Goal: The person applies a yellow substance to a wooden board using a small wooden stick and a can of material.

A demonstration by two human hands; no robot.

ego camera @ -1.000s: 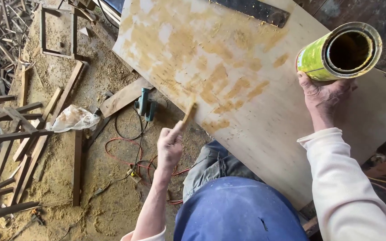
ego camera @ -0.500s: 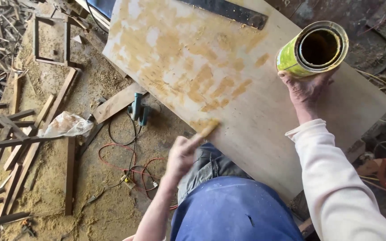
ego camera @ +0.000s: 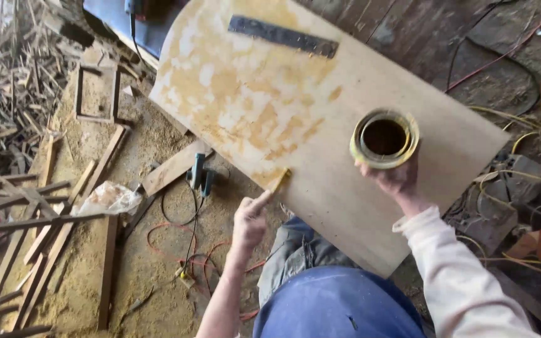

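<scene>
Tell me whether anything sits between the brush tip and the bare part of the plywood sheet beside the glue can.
Nothing visible does. The brush in the left hand touches the sheet's near edge; bare wood runs from there toward the can held by the right hand.

Your right hand (ego camera: pixel 391 180) hides the can's (ego camera: pixel 384 138) lower side; the plywood sheet's (ego camera: pixel 370 94) top is cut off by the frame.
</scene>
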